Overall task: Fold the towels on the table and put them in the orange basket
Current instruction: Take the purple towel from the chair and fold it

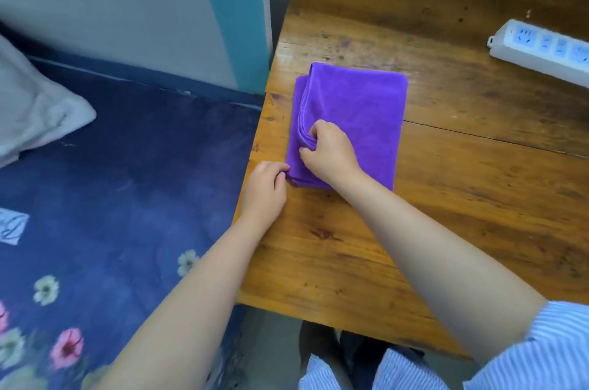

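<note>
Head view is showing a folded purple towel (357,115) lying on the wooden tabletop (446,198), near its left edge. Right hand (328,153) is pinching the towel's layered left edge, while left hand (264,188) is pinching the towel's near-left corner. A white power strip (541,50) is lying well right of the towel.

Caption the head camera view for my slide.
Both hands, left hand and right hand, pinch a folded purple towel on the wooden table.
</note>
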{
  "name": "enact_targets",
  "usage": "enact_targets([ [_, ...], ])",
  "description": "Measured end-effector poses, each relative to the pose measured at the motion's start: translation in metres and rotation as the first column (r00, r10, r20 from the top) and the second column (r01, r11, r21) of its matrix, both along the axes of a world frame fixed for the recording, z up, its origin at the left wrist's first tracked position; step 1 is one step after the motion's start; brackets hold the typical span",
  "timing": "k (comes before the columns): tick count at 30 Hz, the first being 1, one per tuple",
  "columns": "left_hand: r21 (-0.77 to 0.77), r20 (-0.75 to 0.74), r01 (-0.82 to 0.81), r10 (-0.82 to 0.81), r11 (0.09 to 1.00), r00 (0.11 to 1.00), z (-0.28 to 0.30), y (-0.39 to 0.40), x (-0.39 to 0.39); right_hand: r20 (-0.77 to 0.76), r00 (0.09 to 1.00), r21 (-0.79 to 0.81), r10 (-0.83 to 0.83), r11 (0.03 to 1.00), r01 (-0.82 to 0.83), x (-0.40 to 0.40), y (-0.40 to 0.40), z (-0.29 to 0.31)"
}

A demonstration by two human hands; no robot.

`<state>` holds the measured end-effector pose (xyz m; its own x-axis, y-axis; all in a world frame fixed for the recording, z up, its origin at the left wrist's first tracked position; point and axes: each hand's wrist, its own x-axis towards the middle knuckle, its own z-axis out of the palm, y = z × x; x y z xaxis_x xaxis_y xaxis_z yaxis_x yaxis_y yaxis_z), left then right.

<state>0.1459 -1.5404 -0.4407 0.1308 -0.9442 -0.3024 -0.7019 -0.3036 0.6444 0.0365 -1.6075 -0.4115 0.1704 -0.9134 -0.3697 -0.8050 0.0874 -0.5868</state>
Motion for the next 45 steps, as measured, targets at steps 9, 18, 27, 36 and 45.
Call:
enact_targets([
  [9,0.111,-0.205,-0.315,0.332,0.943,0.921,0.013,-0.029,-0.008,0.053,0.987,-0.054,0.149,0.988,-0.146,-0.042,0.024,0.007],
  [18,0.005,-0.165,-0.271,0.268,0.962,0.949,0.027,-0.052,-0.039,-0.118,0.986,-0.387,0.119,0.909,-0.156,-0.095,0.004,0.001],
  [27,-0.024,-0.190,-0.329,0.319,0.944,0.928,0.009,-0.017,-0.025,-0.344,0.869,-0.177,0.356,0.884,-0.432,-0.095,0.008,-0.017],
  [36,0.046,0.176,-0.301,0.289,0.952,0.941,0.003,-0.026,-0.026,-0.480,0.825,-0.015,0.297,0.938,-0.346,-0.088,0.011,-0.018],
  [45,-0.029,0.408,0.407,-0.361,0.913,0.838,0.001,-0.039,-0.045,-0.490,0.780,-0.142,0.389,0.848,-0.511,-0.087,-0.044,-0.024],
])
